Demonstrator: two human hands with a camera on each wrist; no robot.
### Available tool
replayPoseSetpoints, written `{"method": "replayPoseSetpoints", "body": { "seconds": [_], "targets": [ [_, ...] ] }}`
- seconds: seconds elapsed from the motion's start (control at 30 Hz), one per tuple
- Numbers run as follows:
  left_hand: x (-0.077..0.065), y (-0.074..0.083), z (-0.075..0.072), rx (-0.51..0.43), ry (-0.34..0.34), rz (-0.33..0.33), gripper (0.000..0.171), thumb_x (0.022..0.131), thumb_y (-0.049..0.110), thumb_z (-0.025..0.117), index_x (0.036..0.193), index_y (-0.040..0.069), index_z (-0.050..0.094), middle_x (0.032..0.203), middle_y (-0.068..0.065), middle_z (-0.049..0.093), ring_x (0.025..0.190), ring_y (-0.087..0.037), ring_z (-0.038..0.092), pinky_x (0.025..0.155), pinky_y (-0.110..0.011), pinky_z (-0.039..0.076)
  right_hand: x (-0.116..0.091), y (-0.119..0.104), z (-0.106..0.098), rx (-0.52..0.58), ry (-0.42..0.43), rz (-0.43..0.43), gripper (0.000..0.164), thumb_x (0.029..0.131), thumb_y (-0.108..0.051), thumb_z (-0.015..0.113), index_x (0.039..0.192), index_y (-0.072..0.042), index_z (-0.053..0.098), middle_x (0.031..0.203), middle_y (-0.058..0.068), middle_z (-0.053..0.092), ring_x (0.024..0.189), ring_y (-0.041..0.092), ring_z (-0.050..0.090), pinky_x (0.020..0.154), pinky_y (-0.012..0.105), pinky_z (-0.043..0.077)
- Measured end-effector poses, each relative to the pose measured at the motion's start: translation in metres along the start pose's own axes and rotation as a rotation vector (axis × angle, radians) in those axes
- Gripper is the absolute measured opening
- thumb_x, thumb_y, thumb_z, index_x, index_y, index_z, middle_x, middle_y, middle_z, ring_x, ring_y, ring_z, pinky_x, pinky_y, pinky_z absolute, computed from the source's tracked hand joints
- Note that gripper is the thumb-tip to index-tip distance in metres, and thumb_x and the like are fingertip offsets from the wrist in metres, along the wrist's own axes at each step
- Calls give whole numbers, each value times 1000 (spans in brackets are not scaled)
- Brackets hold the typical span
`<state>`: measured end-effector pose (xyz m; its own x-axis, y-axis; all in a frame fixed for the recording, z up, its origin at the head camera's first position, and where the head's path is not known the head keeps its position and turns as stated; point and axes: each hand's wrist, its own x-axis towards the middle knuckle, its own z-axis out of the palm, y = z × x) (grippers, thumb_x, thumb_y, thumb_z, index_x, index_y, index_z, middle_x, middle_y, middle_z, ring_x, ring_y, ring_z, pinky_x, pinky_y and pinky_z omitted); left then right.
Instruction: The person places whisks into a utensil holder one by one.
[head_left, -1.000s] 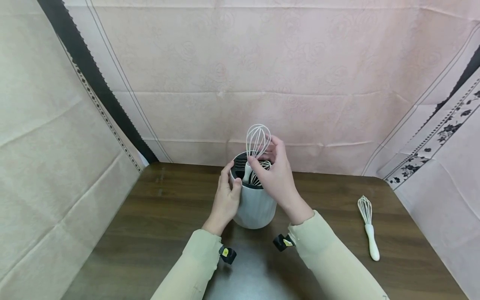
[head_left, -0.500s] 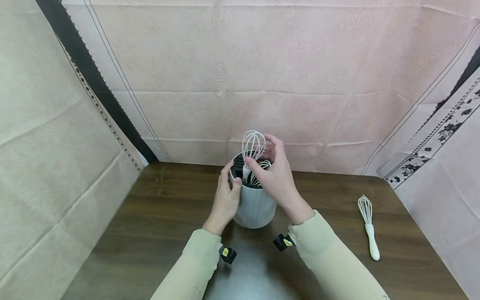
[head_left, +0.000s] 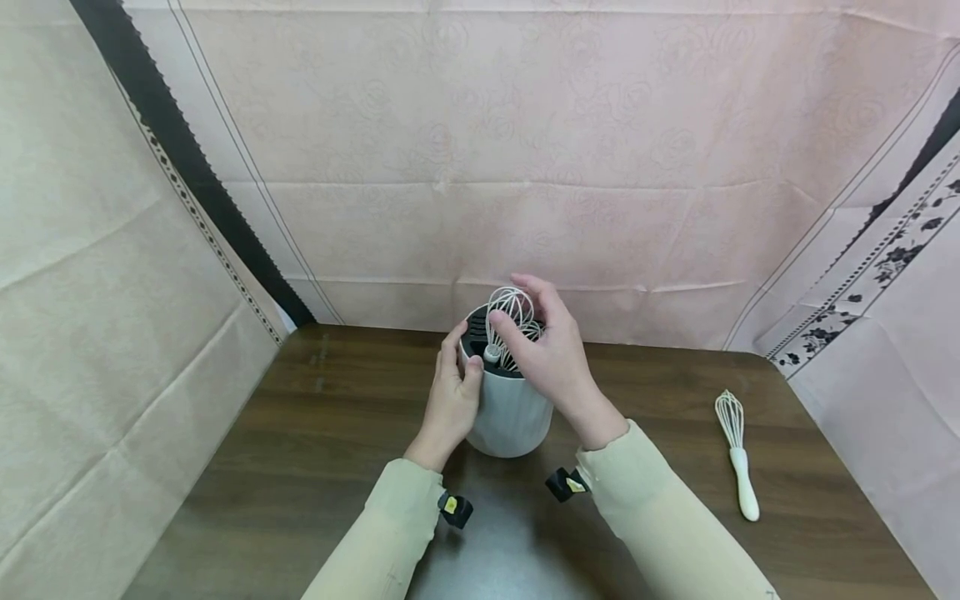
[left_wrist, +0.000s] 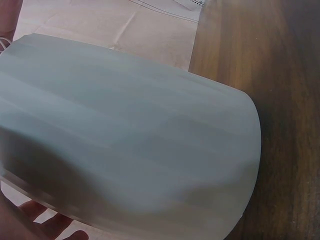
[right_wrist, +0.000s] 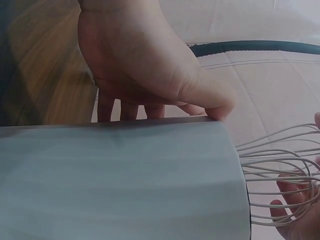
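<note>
A pale grey-white utensil holder [head_left: 512, 421] with a dark slotted top stands upright on the wooden table. My left hand [head_left: 448, 396] grips its left side, thumb and fingertips at the rim; the right wrist view shows that hand [right_wrist: 145, 55] along the ribbed wall. A white whisk [head_left: 504, 298] stands handle down in the holder, its handle mostly hidden inside. My right hand [head_left: 551, 354] holds this whisk by its wire loops, thumb in front and fingers behind. Another whisk's wires [head_left: 534, 330] show beside it under the right hand.
Another whisk [head_left: 738, 458], white-handled, lies on the table [head_left: 645, 392] at the right, wires pointing away. Patterned cloth [head_left: 480, 150] hangs behind the table and along both sides. Each sleeve has a black wrist camera [head_left: 456, 508] at its cuff.
The whisk in my right hand has sunk straight down into the holder, so its wire head now sits lower, near the rim. My left hand has stayed in place.
</note>
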<state>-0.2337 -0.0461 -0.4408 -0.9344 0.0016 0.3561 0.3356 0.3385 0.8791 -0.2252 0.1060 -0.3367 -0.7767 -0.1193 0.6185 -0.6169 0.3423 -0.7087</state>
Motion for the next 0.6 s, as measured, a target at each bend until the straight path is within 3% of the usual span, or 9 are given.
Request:
{"method": "replayPoseSetpoints", "body": {
  "seconds": [0.17,0.4,0.6],
  "targets": [
    [1,0,0,4,0,4,54,101,47,42,150,39,20,146,-10,32,131,-29,39,104,-53,34,3,-2,0,-77,-21,-14,42,88,-34,70,125,-17,59,110,3,61,93,18,59,77,36,50],
    [0,0,0,3,-2,-17,54,100,53,39,149,40,21,146,-9,32,129,-28,41,104,-51,35,6,-8,4,-288,-173,73,40,87,-36,71,120,-14,62,109,1,59,91,17,56,72,33,50],
    [0,0,-1,7,-5,-10,55,100,52,40,149,41,20,148,-9,30,132,-28,39,105,-52,33,4,-7,1,-245,-144,116,54,83,-45,73,126,-16,59,118,0,59,103,16,56,85,36,48]
  ]
}}
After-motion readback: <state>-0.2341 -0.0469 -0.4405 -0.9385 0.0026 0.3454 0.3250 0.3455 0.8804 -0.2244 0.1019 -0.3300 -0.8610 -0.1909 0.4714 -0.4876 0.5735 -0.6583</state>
